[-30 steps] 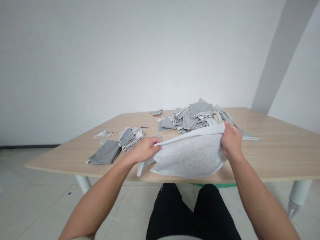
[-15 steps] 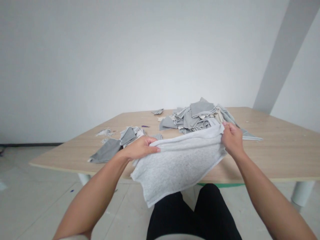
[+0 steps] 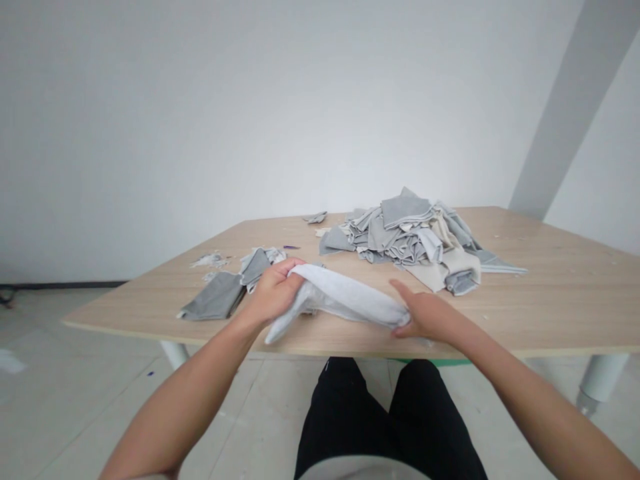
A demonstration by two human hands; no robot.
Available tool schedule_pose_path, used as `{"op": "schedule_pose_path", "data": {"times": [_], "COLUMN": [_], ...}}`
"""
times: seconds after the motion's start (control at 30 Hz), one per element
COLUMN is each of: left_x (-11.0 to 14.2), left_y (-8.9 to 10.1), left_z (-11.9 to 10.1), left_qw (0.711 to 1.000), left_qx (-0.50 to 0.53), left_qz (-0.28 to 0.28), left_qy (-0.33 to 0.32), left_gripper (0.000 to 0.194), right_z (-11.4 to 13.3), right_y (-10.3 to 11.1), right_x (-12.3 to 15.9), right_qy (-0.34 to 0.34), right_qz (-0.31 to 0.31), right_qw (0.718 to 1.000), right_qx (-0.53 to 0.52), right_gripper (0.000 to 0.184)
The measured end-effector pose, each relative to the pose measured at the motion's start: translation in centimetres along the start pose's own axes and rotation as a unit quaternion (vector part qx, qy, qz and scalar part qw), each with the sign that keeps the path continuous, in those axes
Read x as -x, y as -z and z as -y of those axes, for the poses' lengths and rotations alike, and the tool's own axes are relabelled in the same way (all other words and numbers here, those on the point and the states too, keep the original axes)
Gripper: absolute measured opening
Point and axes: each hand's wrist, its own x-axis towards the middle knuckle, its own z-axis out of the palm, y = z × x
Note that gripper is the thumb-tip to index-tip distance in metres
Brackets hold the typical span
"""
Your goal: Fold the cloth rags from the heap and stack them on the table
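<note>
A light grey cloth lies bunched into a long roll near the front edge of the wooden table. My left hand is closed around its left end, and a corner of the cloth hangs over the table edge below it. My right hand grips the right end, low on the tabletop, with the thumb pointing up. A large heap of grey and cream cloths sits behind my hands at the middle of the table.
A small stack of folded grey cloths lies at the left, with scraps behind it. One loose grey piece rests at the far edge. My black-trousered legs are under the table. A white wall stands behind.
The cloth was held up spread between both hands; now it is gathered into a roll and lowered onto the table. My right hand moved down and left.
</note>
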Motion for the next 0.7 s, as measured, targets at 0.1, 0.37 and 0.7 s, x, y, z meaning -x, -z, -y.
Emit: {"op": "schedule_pose_path", "data": {"times": [0.1, 0.37, 0.7], "left_x": [1.6, 1.2, 8.9], "left_y": [-0.1, -3.1, -9.0], "left_z": [-1.9, 0.1, 3.8], "left_qw": [0.994, 0.989, 0.995], "left_qx": [0.034, -0.03, 0.071], "left_qz": [0.1, 0.142, 0.027], "left_qy": [0.002, 0.005, -0.067], "left_gripper": [0.027, 0.031, 0.037], "right_z": [2.8, 6.4, 8.3], "right_y": [0.0, -3.1, -9.1], "right_x": [1.0, 7.1, 8.6], "right_qy": [0.092, 0.142, -0.083], "right_qz": [0.083, -0.018, -0.21], "right_qw": [0.992, 0.728, 0.692], "right_qx": [-0.037, -0.67, -0.686], "right_gripper": [0.022, 0.027, 0.043]}}
